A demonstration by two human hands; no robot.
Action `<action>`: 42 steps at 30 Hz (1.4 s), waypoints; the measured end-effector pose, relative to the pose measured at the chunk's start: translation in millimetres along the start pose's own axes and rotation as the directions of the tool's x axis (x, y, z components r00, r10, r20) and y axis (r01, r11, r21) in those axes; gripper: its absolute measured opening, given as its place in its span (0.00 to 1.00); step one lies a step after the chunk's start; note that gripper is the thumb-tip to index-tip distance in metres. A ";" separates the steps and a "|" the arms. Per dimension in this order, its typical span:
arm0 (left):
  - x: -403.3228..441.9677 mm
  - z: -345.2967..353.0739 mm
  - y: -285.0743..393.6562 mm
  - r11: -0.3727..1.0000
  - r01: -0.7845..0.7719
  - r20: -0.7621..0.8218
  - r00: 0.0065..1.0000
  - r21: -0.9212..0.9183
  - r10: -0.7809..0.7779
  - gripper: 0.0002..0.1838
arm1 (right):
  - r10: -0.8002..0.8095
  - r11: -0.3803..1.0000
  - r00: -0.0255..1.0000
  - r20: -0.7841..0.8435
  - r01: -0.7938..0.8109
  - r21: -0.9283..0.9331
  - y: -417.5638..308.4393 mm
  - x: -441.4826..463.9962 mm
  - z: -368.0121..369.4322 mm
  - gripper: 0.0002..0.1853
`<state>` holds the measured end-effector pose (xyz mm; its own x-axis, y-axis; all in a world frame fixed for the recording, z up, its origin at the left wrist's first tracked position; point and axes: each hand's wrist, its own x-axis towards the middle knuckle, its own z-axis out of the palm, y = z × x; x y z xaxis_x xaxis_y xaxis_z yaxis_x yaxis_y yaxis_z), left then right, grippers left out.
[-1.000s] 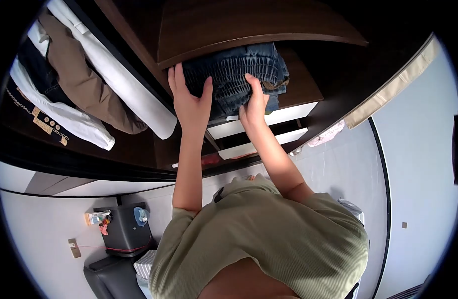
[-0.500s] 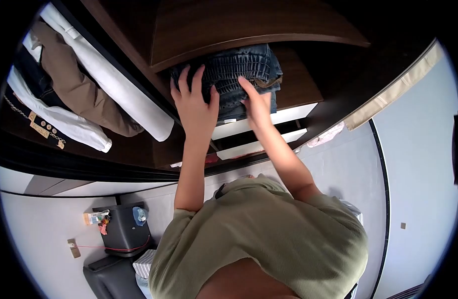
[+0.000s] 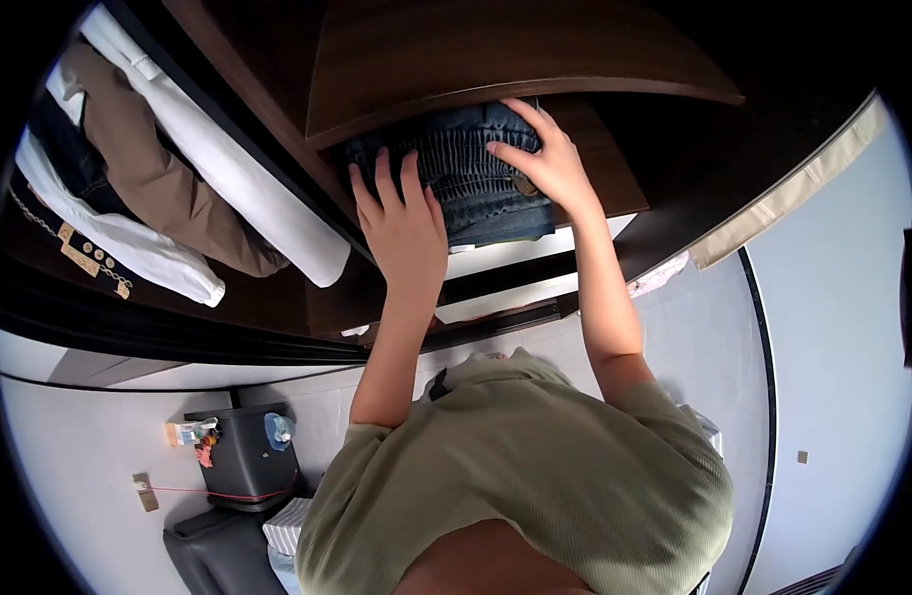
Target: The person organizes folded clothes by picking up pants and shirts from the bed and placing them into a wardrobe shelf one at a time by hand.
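A stack of folded blue jeans (image 3: pixel 466 164) lies on a dark wooden compartment floor, under a brown shelf board (image 3: pixel 515 69). The top pair shows a gathered, elastic-looking band. My left hand (image 3: pixel 404 223) rests on the left side of the jeans, fingers spread and pointing inward. At the stack's right side, my right hand (image 3: pixel 555 164) lies over the edge with thumb and fingers apart. The far end of the stack is hidden beneath the shelf board.
Left of a dark divider hang white and brown garments (image 3: pixel 143 159). White drawer fronts (image 3: pixel 515 288) sit below the compartment. A beige fabric strip (image 3: pixel 788 183) runs along the right side. Behind me stand a black cabinet (image 3: pixel 243 456) and a dark chair (image 3: pixel 213 555).
My right hand has moved up and right, from the front of the jeans to their right edge. My left hand has shifted slightly down and right, still on the stack.
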<state>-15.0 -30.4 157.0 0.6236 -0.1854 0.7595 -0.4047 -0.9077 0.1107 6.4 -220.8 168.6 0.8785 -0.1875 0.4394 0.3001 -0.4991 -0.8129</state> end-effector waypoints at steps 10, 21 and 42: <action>-16.8 -0.7 6.5 0.999 -0.007 -0.017 1.000 -0.047 0.006 0.24 | -0.089 0.992 0.976 -0.197 0.104 0.068 18.7 -15.6 10.1 0.29; -43.6 -10.4 -14.4 0.773 -0.271 -0.177 0.962 -0.574 0.206 0.15 | -0.060 0.986 0.891 -0.449 0.123 0.112 24.9 -79.4 30.2 0.21; -120.1 -2.5 -43.8 0.079 0.418 0.425 0.875 -0.905 0.231 0.12 | 0.292 0.952 0.818 -0.497 -0.196 0.235 -34.5 -239.2 74.2 0.20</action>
<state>-73.8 32.6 62.5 0.7365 -0.5318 0.4180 -0.3761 0.1916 0.9066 -186.4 -95.9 63.3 0.6211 -0.7189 0.3120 0.2006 -0.2390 -0.9501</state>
